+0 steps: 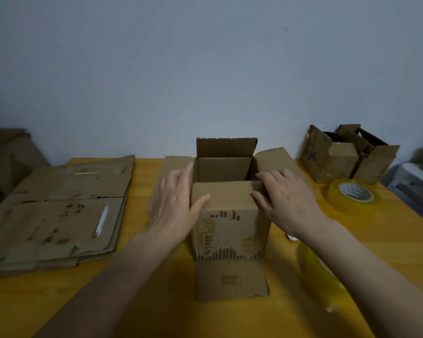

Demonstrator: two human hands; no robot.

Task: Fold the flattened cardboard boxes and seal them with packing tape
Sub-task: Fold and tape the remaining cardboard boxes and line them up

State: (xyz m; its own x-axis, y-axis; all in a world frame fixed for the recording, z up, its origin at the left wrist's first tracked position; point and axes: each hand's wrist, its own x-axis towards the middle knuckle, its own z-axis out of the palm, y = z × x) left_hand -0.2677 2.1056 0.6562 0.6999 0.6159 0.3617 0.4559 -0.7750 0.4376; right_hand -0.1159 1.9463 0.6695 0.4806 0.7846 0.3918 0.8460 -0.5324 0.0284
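A roll of tape (pixel 320 272) lies nearest, under the right arm, and a loose flap (pixel 231 280) lies flat on the yellow table (pixel 352 252) in front of the box (pixel 230 230). The box stands between the hands, and I can see nothing in it; the left hand (pixel 174 206) lies flat on its left side with straight fingers and the thumb on the near flap, while the right hand (pixel 286 203) curls its fingers over the right edge. Left of the fingers lies a stack of flat boxes (pixel 56 215); right of them sits a second roll (pixel 352 196), and past it two worn boxes (pixel 347 157) with something dark inside.
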